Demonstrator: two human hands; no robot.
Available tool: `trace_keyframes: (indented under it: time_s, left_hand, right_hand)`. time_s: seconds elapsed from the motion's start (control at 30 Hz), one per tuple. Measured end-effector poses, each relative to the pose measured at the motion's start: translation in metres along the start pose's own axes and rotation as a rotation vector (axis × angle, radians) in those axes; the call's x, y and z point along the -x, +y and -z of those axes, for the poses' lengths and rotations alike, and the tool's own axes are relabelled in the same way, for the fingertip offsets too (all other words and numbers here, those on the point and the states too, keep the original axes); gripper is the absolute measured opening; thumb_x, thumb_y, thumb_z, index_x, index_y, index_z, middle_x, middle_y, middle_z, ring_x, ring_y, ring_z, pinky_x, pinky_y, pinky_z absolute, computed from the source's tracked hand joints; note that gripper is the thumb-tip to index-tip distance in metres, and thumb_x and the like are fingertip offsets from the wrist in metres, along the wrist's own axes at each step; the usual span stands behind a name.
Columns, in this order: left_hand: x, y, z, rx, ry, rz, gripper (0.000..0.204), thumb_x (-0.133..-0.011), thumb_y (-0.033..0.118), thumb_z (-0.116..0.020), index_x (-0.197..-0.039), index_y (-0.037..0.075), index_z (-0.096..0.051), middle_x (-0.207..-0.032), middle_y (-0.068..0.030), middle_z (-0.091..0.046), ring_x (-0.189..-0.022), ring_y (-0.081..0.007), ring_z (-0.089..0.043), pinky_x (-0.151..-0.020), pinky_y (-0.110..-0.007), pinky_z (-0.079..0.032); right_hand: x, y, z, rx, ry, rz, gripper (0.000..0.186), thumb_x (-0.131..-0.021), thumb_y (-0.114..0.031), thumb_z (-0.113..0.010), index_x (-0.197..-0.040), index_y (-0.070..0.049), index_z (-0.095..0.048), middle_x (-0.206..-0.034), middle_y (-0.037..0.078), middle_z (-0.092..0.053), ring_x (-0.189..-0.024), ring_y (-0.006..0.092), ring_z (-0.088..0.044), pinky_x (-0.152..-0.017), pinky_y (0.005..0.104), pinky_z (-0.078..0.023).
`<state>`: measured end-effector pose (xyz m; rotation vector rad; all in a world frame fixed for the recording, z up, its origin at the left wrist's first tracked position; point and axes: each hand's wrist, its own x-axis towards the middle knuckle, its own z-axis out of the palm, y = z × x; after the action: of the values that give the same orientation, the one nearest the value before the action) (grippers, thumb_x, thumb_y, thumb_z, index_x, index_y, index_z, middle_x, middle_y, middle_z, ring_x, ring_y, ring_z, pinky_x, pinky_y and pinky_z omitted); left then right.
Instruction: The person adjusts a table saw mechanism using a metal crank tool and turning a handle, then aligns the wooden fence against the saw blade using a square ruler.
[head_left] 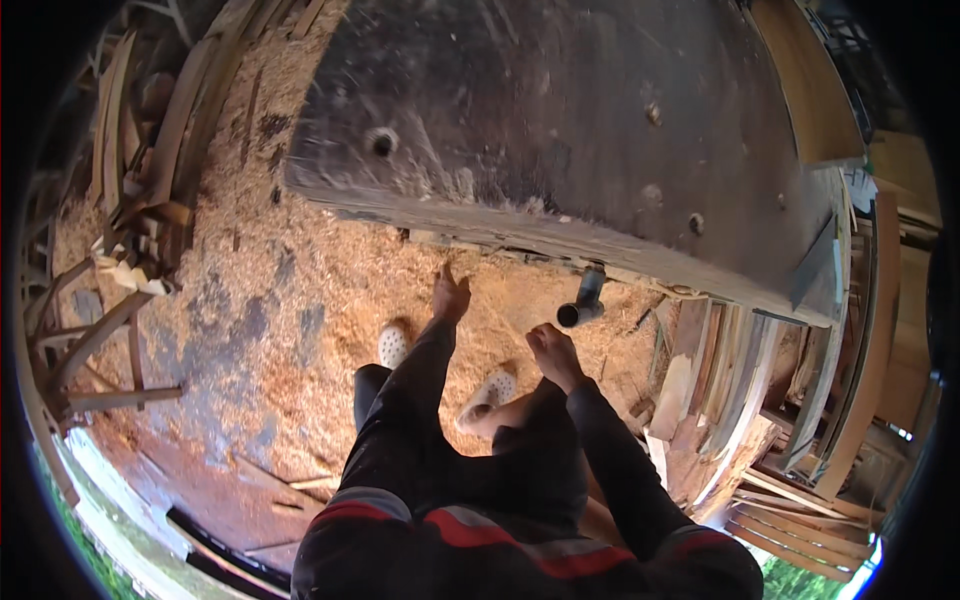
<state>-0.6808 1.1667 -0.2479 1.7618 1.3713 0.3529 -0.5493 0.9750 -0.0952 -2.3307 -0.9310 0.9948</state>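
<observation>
A large dark, worn wooden work table, with several holes in its top, stands in front of me. A dark grey elbow pipe juts out below its front edge. My left hand reaches toward that edge left of the pipe, fingers apart and holding nothing. Just below and left of the pipe's mouth is my right hand, fingers curled together; whether anything is inside them I cannot make out.
Sawdust covers the floor around my two white clogs. Wooden offcuts and frames are piled at the left. Upright boards and planks stand at the right, beside the table. Loose sticks lie behind me at lower left.
</observation>
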Motion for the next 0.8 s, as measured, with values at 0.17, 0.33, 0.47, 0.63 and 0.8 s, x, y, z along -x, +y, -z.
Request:
trace_keyframes:
  time_s: [0.17,0.33,0.47,0.63,0.8]
  left_hand:
    - [-0.126,-0.075,-0.002,-0.245,0.108,-0.575,0.030,-0.092,0.020,-0.052,-0.117,0.006,-0.060,-0.105,-0.0224,-0.062,-0.095,-0.0405,-0.061,-0.078,-0.048,-0.050]
    - [-0.168,-0.121,-0.004,0.032,-0.069,-0.303,0.028,-0.097,0.029,-0.052,-0.097,0.005,-0.067,-0.059,-0.0139,-0.061,-0.046,-0.0284,-0.057,-0.047,-0.043,-0.046]
    - [-0.142,-0.056,-0.041,0.727,-0.239,0.210,0.024,-0.089,0.026,-0.067,-0.080,0.004,-0.061,-0.055,-0.0035,-0.055,-0.036,-0.0125,-0.046,-0.032,-0.028,-0.033]
    - [-0.148,-0.080,-0.016,1.003,-0.374,0.289,0.026,-0.087,0.026,-0.068,-0.103,0.007,-0.063,-0.089,-0.0041,-0.060,-0.077,-0.0151,-0.055,-0.067,-0.032,-0.045]
    - [-0.119,-0.079,-0.012,1.166,-0.470,0.192,0.027,-0.087,0.022,-0.070,-0.110,0.009,-0.064,-0.098,-0.0017,-0.062,-0.093,-0.0166,-0.055,-0.082,-0.032,-0.044]
  right_hand:
    - [-0.052,-0.017,-0.037,-0.042,0.054,0.274,0.021,-0.094,-0.021,-0.062,-0.105,-0.003,-0.062,-0.091,0.015,-0.069,-0.086,0.0317,-0.068,-0.074,0.0374,-0.053]
    - [-0.031,-0.052,-0.012,0.138,0.388,1.020,0.023,-0.082,-0.006,-0.069,-0.104,-0.002,-0.062,-0.087,0.011,-0.064,-0.077,0.0286,-0.063,-0.070,0.0383,-0.052]
    - [-0.004,-0.039,0.078,0.307,0.861,1.259,0.022,-0.076,-0.004,-0.067,-0.098,-0.007,-0.064,-0.101,0.010,-0.062,-0.086,0.0287,-0.065,-0.076,0.0417,-0.053]
    - [0.019,-0.141,0.225,0.518,1.428,0.923,0.026,-0.079,-0.010,-0.071,-0.103,-0.001,-0.067,-0.108,0.015,-0.061,-0.094,0.0302,-0.061,-0.084,0.0391,-0.050]
    - [-0.018,-0.153,0.282,0.853,1.774,1.192,0.056,-0.088,-0.039,-0.062,-0.121,0.005,-0.050,-0.106,0.022,-0.056,-0.102,0.0363,-0.052,-0.091,0.0454,-0.041]
